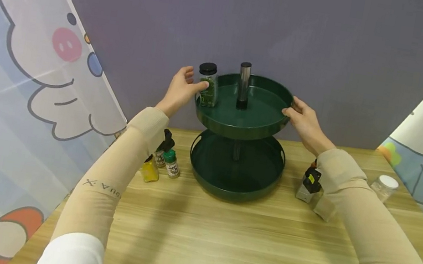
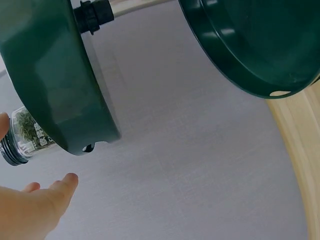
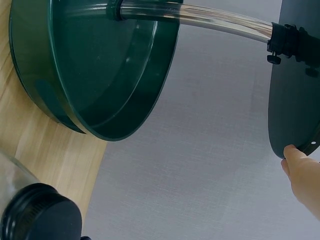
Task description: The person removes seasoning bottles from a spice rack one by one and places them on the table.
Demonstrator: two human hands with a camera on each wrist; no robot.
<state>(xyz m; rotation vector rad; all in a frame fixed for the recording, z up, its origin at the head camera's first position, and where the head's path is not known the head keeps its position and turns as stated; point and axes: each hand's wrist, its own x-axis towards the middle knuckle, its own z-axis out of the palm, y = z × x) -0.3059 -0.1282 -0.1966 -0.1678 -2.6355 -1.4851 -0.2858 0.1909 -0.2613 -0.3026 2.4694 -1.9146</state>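
A glass jar (image 1: 209, 97) of green dried herbs with a black lid stands at the left edge of the upper tray (image 1: 261, 103) of a dark green two-tier rack. My left hand (image 1: 179, 92) is beside it, thumb across the jar in the head view. In the left wrist view the fingers stretch out straight, apart from the jar (image 2: 27, 131). At the opposite side, my right hand (image 1: 307, 125) pinches the upper tray's rim between thumb and fingers. The lower tray (image 1: 231, 194) rests on the wooden table, joined by a central metal post (image 1: 243, 84).
Left of the rack stand a yellow container (image 1: 150, 171), a green-capped shaker (image 1: 171, 167) and a black-topped bottle. On the right are a black-topped bottle (image 1: 305, 190), a clear container (image 1: 324, 208) partly behind my sleeve, and a white-lidded jar (image 1: 385, 187). A grey wall (image 1: 172, 15) rises behind.
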